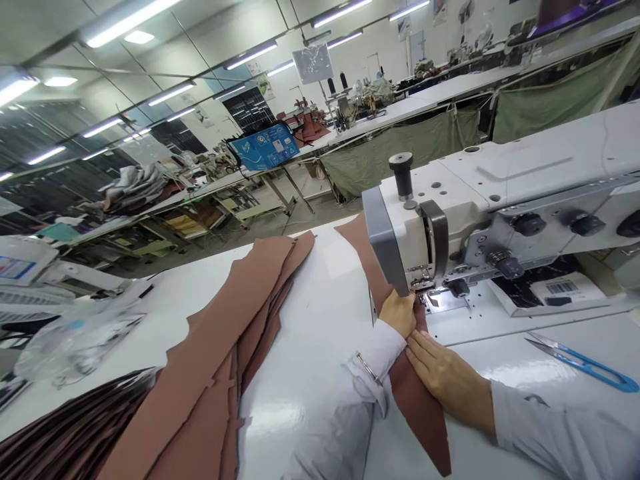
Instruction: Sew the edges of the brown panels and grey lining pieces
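A long brown piece of leather-like material [419,408] runs under the head of a white sewing machine [403,230], its pointed lower end towards me. My left hand [399,313] is closed at the piece's edge right beside the presser foot [424,293]; the fingertips are partly hidden. Flat on the piece, just behind the left wrist, lies my right hand [447,377] with its fingers stretched out. The needle itself is too small to make out.
Left of the machine lies a stack of brown cut pieces [225,320], beside a bundle of dark strips [85,420]. Blue-handled thread snips [595,367] rest at the right. A box [560,290] stands under the machine arm. Clear plastic [83,340] lies far left.
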Demonstrator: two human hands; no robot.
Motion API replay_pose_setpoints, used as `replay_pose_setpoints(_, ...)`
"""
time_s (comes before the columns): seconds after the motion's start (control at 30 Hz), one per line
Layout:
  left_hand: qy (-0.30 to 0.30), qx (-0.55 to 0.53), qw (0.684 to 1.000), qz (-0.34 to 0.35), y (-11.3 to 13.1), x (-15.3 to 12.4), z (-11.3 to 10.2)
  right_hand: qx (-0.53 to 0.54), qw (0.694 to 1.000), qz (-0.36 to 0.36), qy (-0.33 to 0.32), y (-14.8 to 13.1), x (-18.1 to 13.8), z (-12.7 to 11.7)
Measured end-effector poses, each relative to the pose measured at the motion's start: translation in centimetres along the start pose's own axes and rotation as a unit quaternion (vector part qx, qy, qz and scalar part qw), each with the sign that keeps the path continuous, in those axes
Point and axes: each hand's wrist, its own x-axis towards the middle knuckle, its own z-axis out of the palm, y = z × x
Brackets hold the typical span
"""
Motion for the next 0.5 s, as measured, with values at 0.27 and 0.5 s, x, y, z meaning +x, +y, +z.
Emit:
replay_pose_setpoints(0.27,0.036,0.05,0.997,-0.052,-0.4,-0.01,-0.01,-0.025,0.999,-0.02,-0.028,0.53,-0.38,-0.52)
replay_pose_setpoints(0.5,0.007,0.109,0.992,-0.057,-0.97,-0.32,-0.42,-0.016,0.999,0.002,-0.029,0.64,-0.51,0.35)
